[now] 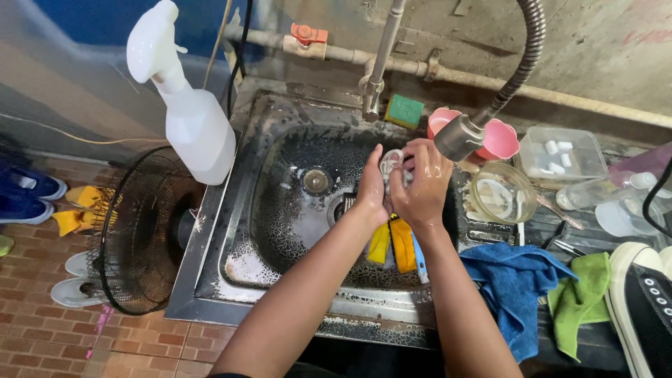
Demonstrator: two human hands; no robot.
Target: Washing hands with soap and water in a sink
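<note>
Blue cloth point(507, 283) nearest; both hands point(402, 185) pinch something white, perhaps a lace point(389, 162), over the sink point(231, 203), sprayer head point(458, 138) overlapping.

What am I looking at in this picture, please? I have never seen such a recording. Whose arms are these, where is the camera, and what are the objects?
There is no machine here. The one picture comes from a camera worn on a person's head, looking down, so both arms belong to that person. The left hand and right hand are closed together on a white shoelace, above a worn metal sink. In the sink, under the hands, lie yellow and blue brushes. A flexible tap hose hangs beside the hands. Left of the sink stand a white spray bottle and a fan grille. On the right are a glass bowl, a blue cloth, a green cloth and a black sneaker.
</note>
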